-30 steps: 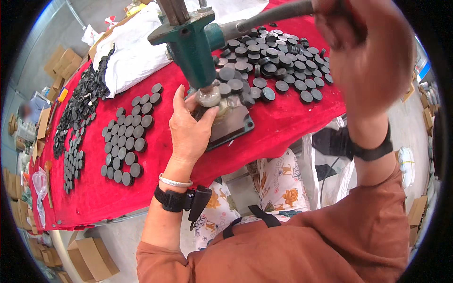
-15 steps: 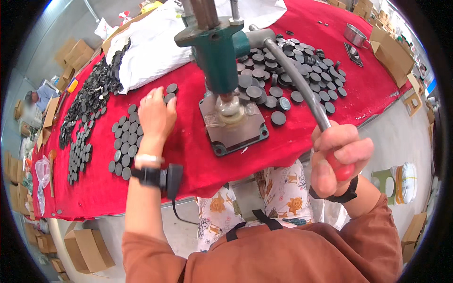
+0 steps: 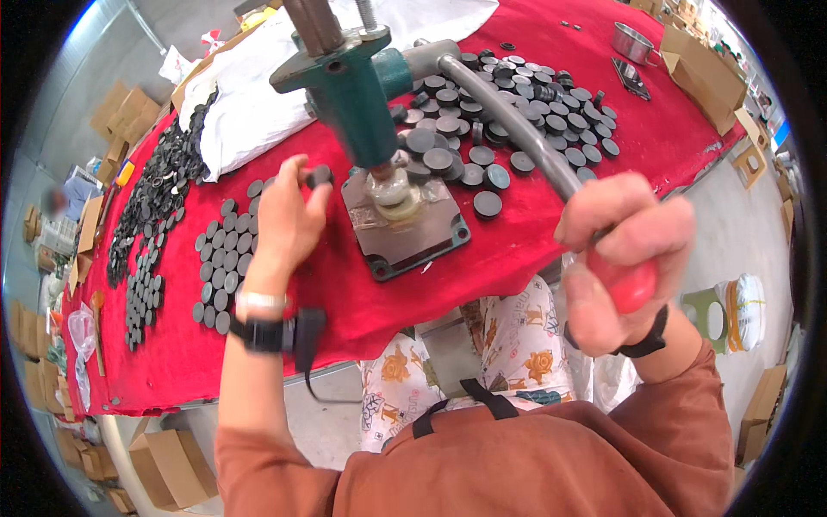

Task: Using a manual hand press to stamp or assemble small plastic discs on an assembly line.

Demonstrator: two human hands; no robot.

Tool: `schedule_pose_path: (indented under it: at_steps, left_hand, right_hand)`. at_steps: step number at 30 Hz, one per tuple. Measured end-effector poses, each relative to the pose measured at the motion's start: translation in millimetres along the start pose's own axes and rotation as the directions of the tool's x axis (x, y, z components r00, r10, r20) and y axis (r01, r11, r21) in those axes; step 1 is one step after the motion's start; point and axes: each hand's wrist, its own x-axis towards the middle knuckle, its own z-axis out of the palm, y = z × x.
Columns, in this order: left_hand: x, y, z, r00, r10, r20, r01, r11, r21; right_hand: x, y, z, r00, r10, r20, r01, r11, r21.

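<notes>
A green hand press point(image 3: 357, 90) stands on a grey base plate point(image 3: 412, 231) on the red-covered table point(image 3: 345, 293). My right hand point(image 3: 618, 250) grips the red knob of the press lever point(image 3: 517, 129), pulled down toward me. My left hand point(image 3: 289, 215) is just left of the press and pinches a small black disc point(image 3: 319, 177) between its fingertips. A pale round piece point(image 3: 392, 185) sits under the press ram. Rows of black discs point(image 3: 220, 258) lie left of my left hand.
A heap of black discs point(image 3: 508, 112) lies right of the press, and a long strip of dark parts point(image 3: 151, 215) runs along the far left. A white bag point(image 3: 250, 95) lies behind. A metal bowl point(image 3: 633, 39) and cardboard boxes point(image 3: 706, 69) stand at the far right.
My right hand has pulled the lever from high up down toward me. My left hand has left the press base, gone to the disc rows and come back holding a disc.
</notes>
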Motion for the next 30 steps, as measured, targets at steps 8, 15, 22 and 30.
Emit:
schedule_pose_path:
  at_steps: [8, 15, 22, 30]
  left_hand:
    - [-54.0, 66.9, 0.1, 0.995, 0.103, 0.014, -0.099, 0.983, -0.157]
    - [-32.9, 72.4, 21.5, 0.998, 0.066, -0.01, -0.065, 0.94, -0.336]
    - [-36.6, 62.5, 25.1, 0.999, 0.032, -0.034, -0.044, 0.884, -0.465]
    - [-46.7, 33.9, 20.7, 0.996, -0.051, -0.072, 0.013, 0.891, -0.455]
  right_hand:
    - [65.0, 22.0, -17.8, 0.99, 0.084, -0.113, -0.091, 0.994, -0.056]
    - [76.8, 49.0, -20.7, 0.99, 0.11, -0.092, -0.114, 0.993, -0.038]
    - [33.6, 25.3, -19.0, 0.999, 0.035, -0.026, -0.035, 0.999, 0.004]
    - [-20.9, 17.4, 13.8, 0.992, 0.003, -0.127, 0.016, 0.989, 0.15]
